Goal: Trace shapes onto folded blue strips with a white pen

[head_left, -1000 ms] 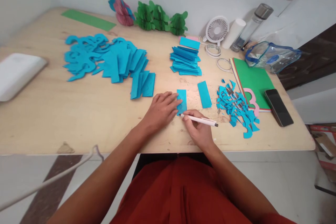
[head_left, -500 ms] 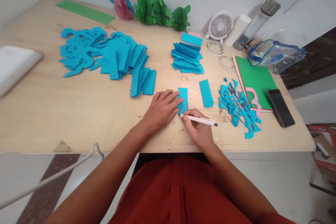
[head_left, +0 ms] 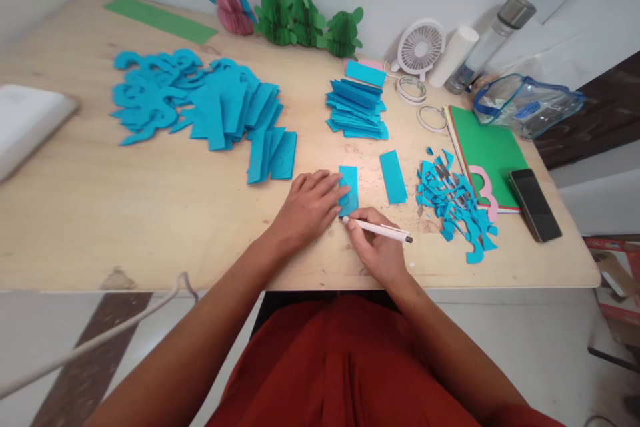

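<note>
My left hand (head_left: 314, 202) lies flat on the table, its fingertips resting on the left side of a small blue paper rectangle (head_left: 351, 181). Faint curved pen lines show on that paper. In my right hand (head_left: 377, 247) is a pale pink pen (head_left: 383, 229), its tip at the paper's lower left corner. To the right lies another blue paper strip (head_left: 393, 177), touched by neither hand. Beyond my left hand are folded blue papers (head_left: 273, 155), one with a curved outline drawn on it.
Blue cut-out shapes (head_left: 150, 90) and a blue paper stack (head_left: 356, 109) lie farther back. Blue scraps (head_left: 450, 197), a pink curved cut-out (head_left: 484, 190), a green sheet (head_left: 493, 153) and a phone (head_left: 535, 205) are on the right. A fan (head_left: 421, 48) and bottle (head_left: 493, 43) stand behind.
The rear end of the pen has dipped very slightly. Both hands and the paper under them stay in nearly the same place.
</note>
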A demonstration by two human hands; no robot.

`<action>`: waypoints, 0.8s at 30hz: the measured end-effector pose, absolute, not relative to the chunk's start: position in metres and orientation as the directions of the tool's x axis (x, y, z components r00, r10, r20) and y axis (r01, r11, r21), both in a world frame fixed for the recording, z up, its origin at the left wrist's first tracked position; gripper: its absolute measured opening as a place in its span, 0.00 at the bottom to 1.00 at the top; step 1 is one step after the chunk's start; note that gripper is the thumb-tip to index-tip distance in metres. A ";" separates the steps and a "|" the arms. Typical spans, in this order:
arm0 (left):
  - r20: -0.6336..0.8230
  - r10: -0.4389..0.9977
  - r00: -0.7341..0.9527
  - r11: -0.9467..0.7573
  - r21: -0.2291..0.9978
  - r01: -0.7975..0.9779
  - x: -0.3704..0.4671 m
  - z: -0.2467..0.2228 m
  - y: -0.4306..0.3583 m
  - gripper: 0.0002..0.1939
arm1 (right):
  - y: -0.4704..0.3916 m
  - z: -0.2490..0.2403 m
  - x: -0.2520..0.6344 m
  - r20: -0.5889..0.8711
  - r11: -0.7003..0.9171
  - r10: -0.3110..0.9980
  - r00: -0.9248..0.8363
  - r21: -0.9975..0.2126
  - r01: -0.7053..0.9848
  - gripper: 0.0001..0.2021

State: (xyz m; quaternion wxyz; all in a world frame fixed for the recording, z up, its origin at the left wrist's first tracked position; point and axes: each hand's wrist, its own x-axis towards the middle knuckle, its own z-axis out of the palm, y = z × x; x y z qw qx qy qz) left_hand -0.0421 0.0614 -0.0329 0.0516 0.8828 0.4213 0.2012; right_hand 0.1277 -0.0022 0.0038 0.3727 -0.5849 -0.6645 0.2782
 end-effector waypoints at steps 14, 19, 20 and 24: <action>0.301 0.770 0.563 -0.634 0.268 0.725 -0.042 -0.033 0.061 0.19 | -0.004 0.005 0.128 0.182 0.159 0.983 -0.019 -0.794 0.587 0.06; 0.293 0.770 0.567 -0.635 0.262 0.726 -0.042 -0.033 0.062 0.19 | -0.004 0.006 0.128 0.187 0.152 0.982 -0.004 -0.786 0.599 0.06; 0.294 0.769 0.568 -0.636 0.261 0.726 -0.042 -0.033 0.062 0.19 | -0.004 0.006 0.128 0.189 0.152 0.982 -0.001 -0.786 0.599 0.06; 0.295 0.769 0.567 -0.636 0.260 0.727 -0.042 -0.032 0.062 0.19 | -0.004 0.007 0.129 0.193 0.150 0.981 0.010 -0.791 0.593 0.06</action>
